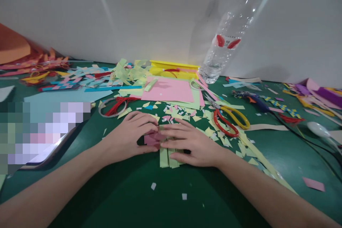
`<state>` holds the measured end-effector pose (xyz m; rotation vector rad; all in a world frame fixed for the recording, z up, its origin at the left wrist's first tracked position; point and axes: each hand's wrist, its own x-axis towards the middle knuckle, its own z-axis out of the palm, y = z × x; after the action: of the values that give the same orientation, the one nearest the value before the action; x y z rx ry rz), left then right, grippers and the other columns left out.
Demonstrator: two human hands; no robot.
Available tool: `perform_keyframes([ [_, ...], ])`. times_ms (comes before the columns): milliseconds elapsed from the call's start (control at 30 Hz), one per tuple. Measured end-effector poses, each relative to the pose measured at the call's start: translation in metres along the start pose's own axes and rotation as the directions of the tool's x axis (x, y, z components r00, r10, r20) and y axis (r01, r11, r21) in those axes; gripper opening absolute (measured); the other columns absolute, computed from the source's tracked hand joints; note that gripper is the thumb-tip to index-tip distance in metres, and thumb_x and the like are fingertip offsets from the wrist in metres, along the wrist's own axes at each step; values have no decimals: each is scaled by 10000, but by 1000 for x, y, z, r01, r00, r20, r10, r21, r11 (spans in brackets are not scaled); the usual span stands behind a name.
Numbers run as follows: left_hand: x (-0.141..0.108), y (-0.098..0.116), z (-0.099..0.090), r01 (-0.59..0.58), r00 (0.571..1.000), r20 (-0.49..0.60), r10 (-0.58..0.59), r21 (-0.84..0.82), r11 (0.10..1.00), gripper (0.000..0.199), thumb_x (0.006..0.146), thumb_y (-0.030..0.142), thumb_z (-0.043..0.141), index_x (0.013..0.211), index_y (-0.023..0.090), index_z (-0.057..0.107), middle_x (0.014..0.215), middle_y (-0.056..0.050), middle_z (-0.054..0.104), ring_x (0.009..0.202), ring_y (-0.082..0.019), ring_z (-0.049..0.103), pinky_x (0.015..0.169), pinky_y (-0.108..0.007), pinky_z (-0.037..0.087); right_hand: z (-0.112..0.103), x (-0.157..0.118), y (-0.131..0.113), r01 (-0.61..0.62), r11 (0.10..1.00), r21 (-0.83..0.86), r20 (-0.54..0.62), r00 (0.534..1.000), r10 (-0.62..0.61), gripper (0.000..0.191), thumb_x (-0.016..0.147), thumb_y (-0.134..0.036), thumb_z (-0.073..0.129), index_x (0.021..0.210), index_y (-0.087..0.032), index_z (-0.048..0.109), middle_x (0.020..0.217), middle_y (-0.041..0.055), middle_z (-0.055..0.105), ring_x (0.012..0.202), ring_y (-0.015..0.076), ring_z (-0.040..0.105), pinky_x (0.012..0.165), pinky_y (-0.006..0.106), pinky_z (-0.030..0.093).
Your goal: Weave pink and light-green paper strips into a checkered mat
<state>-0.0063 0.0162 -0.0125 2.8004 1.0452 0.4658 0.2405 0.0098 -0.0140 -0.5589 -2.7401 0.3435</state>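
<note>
In front of me lies a small weave of pink paper strips crossed with pale green paper strips. My left hand curls over its left side, thumb and fingertips around the pink strips at their lower and upper edges. From the right, my right hand lies over the green strips with fingers stretched and slightly spread, its fingertips on the paper. Part of the weave is hidden under the fingers. Scissors with red and yellow handles rest beyond my right hand.
Paper scraps litter the green table. Pink sheets lie behind them. A clear bottle leans on the wall. A tape ring with red tassels is at left, near a pixelated device. A white spoon lies right.
</note>
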Motion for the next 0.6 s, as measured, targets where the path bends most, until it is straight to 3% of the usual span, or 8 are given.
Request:
perform_keyframes([
  [200,1,-1,1,28,997,75,-25,-43,999,334,850,508,561,1066,254,578,1182,-27,592,1150,-215,487,985,-376,306,1,0,0,-2,1000,2,57,998,2,329,921,-389,499,1166,-213,630,1320,32,571,1351,166,356,1161,410,133],
  [600,0,-10,3,29,993,112,-21,-71,997,361,848,552,532,1075,280,600,1178,-20,593,1142,-227,483,986,-391,319,3,-1,0,-2,1000,11,41,999,2,313,912,-373,518,1141,-203,645,1320,30,570,1338,177,381,1164,416,129],
])
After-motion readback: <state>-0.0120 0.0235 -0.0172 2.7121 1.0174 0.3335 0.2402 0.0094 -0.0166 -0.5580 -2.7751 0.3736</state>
